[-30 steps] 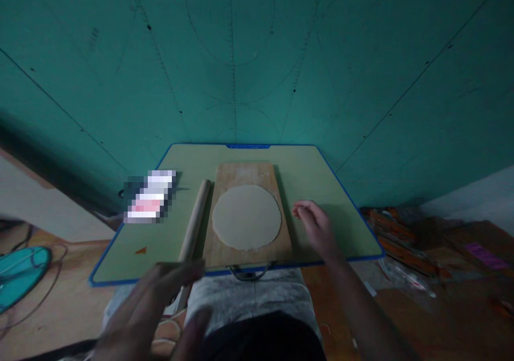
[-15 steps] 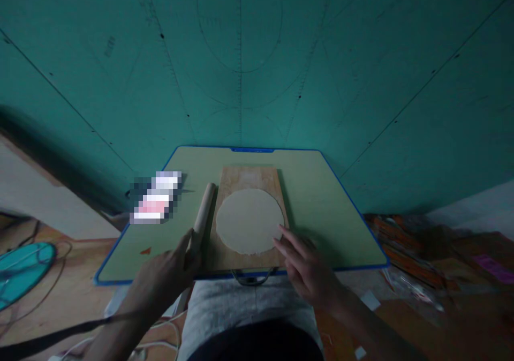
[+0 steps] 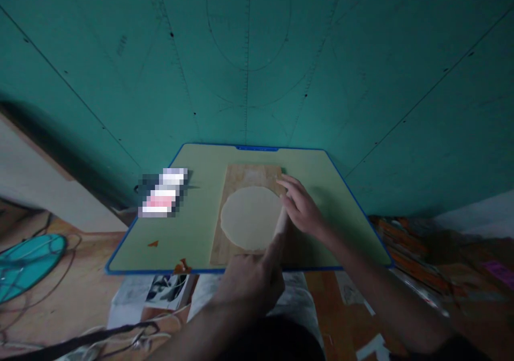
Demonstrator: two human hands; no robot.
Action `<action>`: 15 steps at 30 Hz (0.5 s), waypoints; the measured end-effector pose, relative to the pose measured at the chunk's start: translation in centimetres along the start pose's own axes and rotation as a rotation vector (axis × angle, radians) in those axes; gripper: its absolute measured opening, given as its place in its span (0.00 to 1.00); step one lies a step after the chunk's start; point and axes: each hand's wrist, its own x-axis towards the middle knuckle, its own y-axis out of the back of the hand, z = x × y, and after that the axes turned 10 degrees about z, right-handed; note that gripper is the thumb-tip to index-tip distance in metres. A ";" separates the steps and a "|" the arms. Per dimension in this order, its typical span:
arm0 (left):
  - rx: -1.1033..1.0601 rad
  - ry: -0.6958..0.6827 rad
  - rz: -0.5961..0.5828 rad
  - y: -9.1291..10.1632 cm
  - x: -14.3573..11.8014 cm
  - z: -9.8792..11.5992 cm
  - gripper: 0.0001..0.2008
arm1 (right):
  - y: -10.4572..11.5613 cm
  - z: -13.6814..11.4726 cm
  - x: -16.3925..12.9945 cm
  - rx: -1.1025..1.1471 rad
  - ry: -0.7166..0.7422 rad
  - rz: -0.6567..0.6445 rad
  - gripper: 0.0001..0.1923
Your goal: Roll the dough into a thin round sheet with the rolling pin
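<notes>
A flat, round sheet of rolled dough [image 3: 249,216] lies on a wooden board [image 3: 236,174]. My left hand [image 3: 255,280] is closed round the near end of a pale rolling pin [image 3: 282,223], which lies slanted along the dough's right edge. At the pin's far end is my right hand [image 3: 301,205], fingers extended and apart over the board's right side. Its thumb is close to the pin; whether it touches is hard to make out. My left wrist and fingers hide the near end of the pin and the front edge of the dough.
The board rests on a small pale-green table [image 3: 341,216] with blue edging, against a green marked wall [image 3: 249,55]. A pixelated item [image 3: 164,192] lies at the table's left, with orange scraps [image 3: 182,266] near the front edge. Cables [image 3: 92,345] cover the floor at left.
My left hand has carried the rolling pin from the board's left side across to the dough's right edge. My right hand has moved away from me, off the dough's near right edge to the pin's far end.
</notes>
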 end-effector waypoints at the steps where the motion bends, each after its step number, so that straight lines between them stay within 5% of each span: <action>1: 0.000 -0.016 -0.009 -0.1 0.6 0.6 0.37 | -0.6 0.6 0.6 -0.002 -0.002 -0.044 0.21; 6: 0.047 0.009 -0.040 -0.1 1.2 1.2 0.36 | -1.9 2.4 1.7 -0.079 0.052 -0.178 0.21; 9: 0.117 -0.017 0.095 -0.4 0.3 1.2 0.31 | -2.2 2.0 2.2 -0.152 0.111 -0.210 0.20; 12: 0.148 -0.165 0.269 -1.5 -0.6 1.2 0.29 | -3.0 0.7 3.0 -0.187 0.136 -0.253 0.20; 15: 0.106 -0.313 0.284 -2.7 -1.4 0.7 0.26 | -4.9 -1.0 4.2 -0.174 0.090 -0.241 0.19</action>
